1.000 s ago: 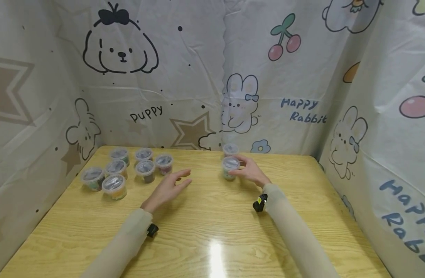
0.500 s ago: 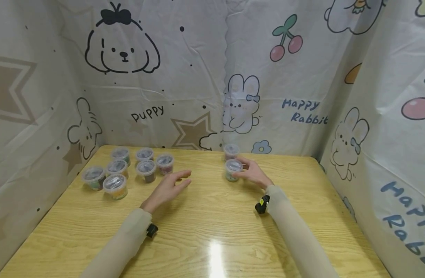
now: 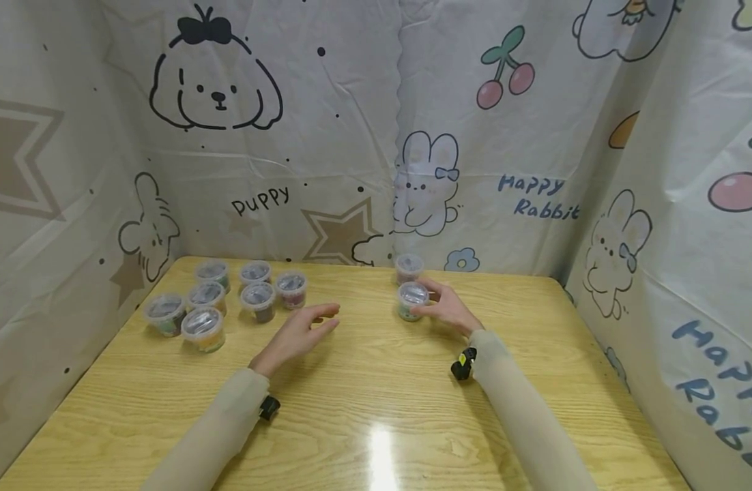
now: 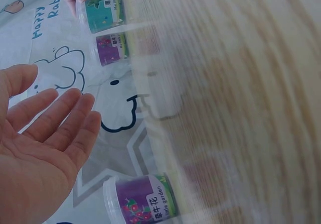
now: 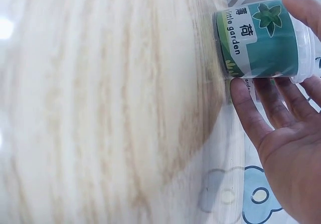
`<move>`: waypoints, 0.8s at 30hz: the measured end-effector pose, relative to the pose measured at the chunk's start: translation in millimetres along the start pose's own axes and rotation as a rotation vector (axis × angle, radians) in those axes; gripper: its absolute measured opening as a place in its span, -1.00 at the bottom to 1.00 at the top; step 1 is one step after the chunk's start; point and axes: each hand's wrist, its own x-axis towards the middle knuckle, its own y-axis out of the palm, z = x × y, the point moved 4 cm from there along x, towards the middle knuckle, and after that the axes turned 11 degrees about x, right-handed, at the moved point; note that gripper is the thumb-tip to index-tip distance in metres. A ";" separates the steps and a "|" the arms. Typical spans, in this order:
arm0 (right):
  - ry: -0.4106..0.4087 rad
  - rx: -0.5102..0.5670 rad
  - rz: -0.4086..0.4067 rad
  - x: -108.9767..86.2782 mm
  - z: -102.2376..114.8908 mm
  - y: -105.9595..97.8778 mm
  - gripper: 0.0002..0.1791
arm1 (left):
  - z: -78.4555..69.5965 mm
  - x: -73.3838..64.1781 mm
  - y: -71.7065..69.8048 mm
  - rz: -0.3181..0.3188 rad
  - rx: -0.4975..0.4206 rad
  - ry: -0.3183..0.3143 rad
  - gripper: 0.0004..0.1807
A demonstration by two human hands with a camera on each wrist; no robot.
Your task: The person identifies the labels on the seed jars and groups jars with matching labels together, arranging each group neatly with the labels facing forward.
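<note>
My right hand [image 3: 446, 307] holds a small clear-lidded plastic tub [image 3: 412, 302] from its right side, at the back of the table. In the right wrist view this tub [image 5: 271, 40] has a teal label with a green leaf and "little garden", its thumb-side digit at the lid rim and other fingers along the wall. Directly behind it stands a purple-labelled tub [image 4: 111, 49]. My left hand [image 3: 296, 335] hovers over the table with fingers loosely extended, palm facing right, holding nothing. Nearest to it is another purple-labelled tub [image 4: 145, 199], just beyond its fingers.
Several more lidded tubs stand grouped at the table's left back, among them an orange one [image 3: 204, 330], a green one [image 3: 165, 316] and a dark one [image 3: 258, 303]. Printed cloth [image 3: 327, 123] encloses the wooden table [image 3: 345, 409] at the back and both sides.
My right hand has shifted the teal-labelled tub slightly right and nearer, opening a small gap from the purple tub behind. My left hand has stayed almost in place.
</note>
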 end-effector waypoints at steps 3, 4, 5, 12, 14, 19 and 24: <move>-0.001 -0.002 -0.002 -0.2 -0.4 0.1 -0.11 | 0.4 -0.6 0.1 -0.001 -0.001 -0.009 -0.50; -0.002 -0.001 -0.002 -0.3 -0.5 0.3 -0.10 | 0.7 -0.5 0.3 -0.002 -0.003 -0.009 -0.50; -0.002 -0.002 -0.002 -0.1 -0.5 0.3 -0.10 | 0.9 -0.6 0.5 -0.006 0.001 -0.007 -0.50; -0.002 0.002 -0.004 -0.2 -0.8 1.4 -0.09 | 4.7 0.0 3.9 -0.002 0.009 -0.012 -0.53; -0.007 0.011 -0.004 -0.7 -1.2 1.4 -0.09 | 5.8 0.0 4.6 0.001 0.014 -0.008 -0.53; -0.010 -0.026 -0.053 -4.3 -1.2 1.0 -0.15 | 8.5 0.4 4.4 0.004 0.031 -0.011 -0.55; -0.016 -0.088 -0.183 -9.8 4.0 -0.6 -0.18 | 9.3 -0.4 1.0 -0.002 0.044 -0.028 -0.60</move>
